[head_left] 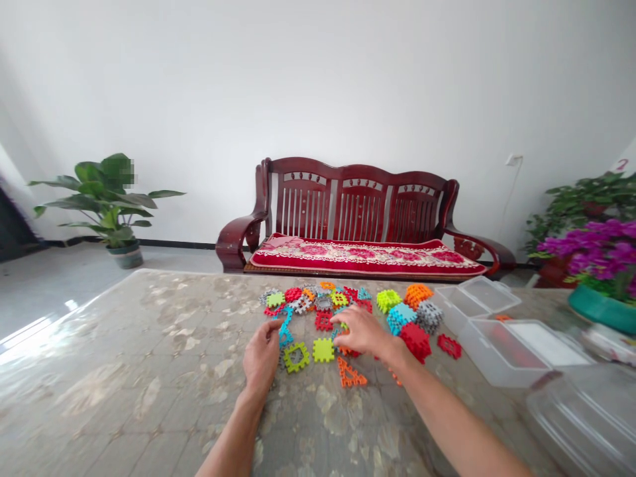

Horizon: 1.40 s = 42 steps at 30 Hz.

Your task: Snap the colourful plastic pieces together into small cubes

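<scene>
My left hand (262, 351) rests at the left side of a spread of interlocking plastic tiles, its fingers curled and the thumb near the index finger. Blue tiles (286, 319) lie right beside its fingertips; whether it grips one I cannot tell. My right hand (365, 329) is over the middle of the spread, thumb and fingers apart, hiding some tiles beneath. Between the hands are a solid lime-green square tile (323, 350) and a red tile (324, 320). A lime-green frame tile (297, 358) lies by my left hand. An orange triangular tile (350, 373) lies nearer to me.
Right of the spread stand sorted stacks: lime green (388, 301), orange (418, 295), blue (401, 318), grey (429, 317) and red (415, 342). A clear plastic box (507, 361) and a clear lid (586, 411) lie further right, near purple flowers (603, 248). A wooden bench (358, 199) stands beyond the table.
</scene>
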Available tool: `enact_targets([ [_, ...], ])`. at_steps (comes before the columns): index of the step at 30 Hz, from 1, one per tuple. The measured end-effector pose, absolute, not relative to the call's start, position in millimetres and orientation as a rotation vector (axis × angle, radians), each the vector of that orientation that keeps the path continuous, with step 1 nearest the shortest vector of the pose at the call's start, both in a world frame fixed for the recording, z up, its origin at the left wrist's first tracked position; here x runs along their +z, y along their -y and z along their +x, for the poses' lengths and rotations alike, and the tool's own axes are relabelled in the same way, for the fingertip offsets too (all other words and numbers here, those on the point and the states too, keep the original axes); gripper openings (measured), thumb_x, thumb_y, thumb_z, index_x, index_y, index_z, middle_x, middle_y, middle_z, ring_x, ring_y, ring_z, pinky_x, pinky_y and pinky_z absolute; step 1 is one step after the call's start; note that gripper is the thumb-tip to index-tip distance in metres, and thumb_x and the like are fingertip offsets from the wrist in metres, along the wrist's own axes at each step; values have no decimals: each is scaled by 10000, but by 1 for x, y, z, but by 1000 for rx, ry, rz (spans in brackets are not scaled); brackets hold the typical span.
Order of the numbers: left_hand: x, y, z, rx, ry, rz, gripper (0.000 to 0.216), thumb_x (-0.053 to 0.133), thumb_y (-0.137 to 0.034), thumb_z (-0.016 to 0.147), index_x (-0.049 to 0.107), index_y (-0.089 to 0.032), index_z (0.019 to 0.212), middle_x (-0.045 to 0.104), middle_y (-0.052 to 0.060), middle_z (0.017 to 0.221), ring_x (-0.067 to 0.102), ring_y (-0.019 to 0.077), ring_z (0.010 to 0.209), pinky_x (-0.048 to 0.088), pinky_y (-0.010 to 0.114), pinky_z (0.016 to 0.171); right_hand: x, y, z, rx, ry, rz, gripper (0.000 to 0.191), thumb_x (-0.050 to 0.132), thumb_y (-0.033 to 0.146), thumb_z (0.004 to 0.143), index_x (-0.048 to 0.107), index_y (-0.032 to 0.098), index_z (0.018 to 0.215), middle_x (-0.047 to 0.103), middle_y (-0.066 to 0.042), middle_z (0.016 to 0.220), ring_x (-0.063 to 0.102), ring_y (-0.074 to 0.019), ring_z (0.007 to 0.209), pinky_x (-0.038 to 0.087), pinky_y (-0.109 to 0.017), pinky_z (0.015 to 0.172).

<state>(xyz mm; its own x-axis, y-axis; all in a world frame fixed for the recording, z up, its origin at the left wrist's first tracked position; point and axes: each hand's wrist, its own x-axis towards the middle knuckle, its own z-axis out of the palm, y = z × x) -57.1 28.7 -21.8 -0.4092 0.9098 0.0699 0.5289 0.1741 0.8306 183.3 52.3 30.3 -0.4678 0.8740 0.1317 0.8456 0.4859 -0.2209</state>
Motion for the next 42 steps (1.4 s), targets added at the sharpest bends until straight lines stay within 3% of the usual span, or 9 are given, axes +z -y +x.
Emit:
enact_targets([
  [6, -24, -30, -58, 1133, -2002, 1362, 296, 469, -271, 820, 696, -260, 1010, 735, 0, 918, 651, 172, 840, 431, 235, 689, 14, -34, 160, 130, 2647, -1461, 559, 763, 508, 618, 654, 266, 1110, 673, -45, 1067, 533, -246, 1022, 363, -350, 884],
  [12, -25, -30, -58, 1141, -2019, 1367, 297, 473, -267, 820, 699, -255, 1012, 738, 1, 927, 656, 173, 842, 430, 229, 664, 13, -32, 154, 50, 2664, -1446, 441, 677, 356, 728, 611, 244, 1149, 674, -57, 1031, 527, -233, 1011, 341, -334, 884],
  [19, -24, -30, -58, 1141, -2007, 1371, 292, 472, -277, 820, 698, -262, 1005, 739, -2, 931, 655, 178, 847, 441, 237, 690, 8, -36, 160, 139, 2538, -1469, 531, 657, 299, 731, 554, 231, 1247, 658, -56, 1074, 557, -220, 996, 384, -306, 856],
  [25, -30, -33, -60, 1180, -1987, 1378, 285, 478, -273, 810, 704, -258, 983, 742, -1, 908, 661, 169, 825, 462, 232, 729, 2, -46, 166, 393, 2270, -1493, 279, 511, 206, 846, 683, 246, 1063, 689, -16, 1040, 615, -143, 949, 426, -223, 830],
  [30, -30, -33, -60, 1155, -1989, 1368, 291, 471, -282, 811, 697, -280, 995, 736, -17, 926, 656, 171, 837, 461, 239, 729, 13, -70, 186, 395, 2182, -1535, 307, 463, 178, 868, 699, 227, 1059, 704, -12, 1081, 624, -140, 1018, 430, -221, 902],
  [35, -27, -31, -58, 1126, -1994, 1354, 299, 454, -282, 818, 688, -281, 1004, 731, -14, 941, 650, 178, 859, 449, 250, 744, 10, -85, 206, 308, 2008, -1671, 398, 463, 136, 826, 633, 213, 1177, 679, -34, 1138, 625, -149, 1010, 438, -246, 903],
  [42, -29, -32, -59, 1145, -1984, 1366, 297, 456, -280, 820, 689, -275, 1004, 731, -12, 947, 647, 172, 855, 440, 238, 718, 1, -61, 190, 96, 2078, -1950, 324, 515, 352, 858, 628, 209, 1126, 661, -97, 1103, 599, -222, 1044, 430, -305, 872],
])
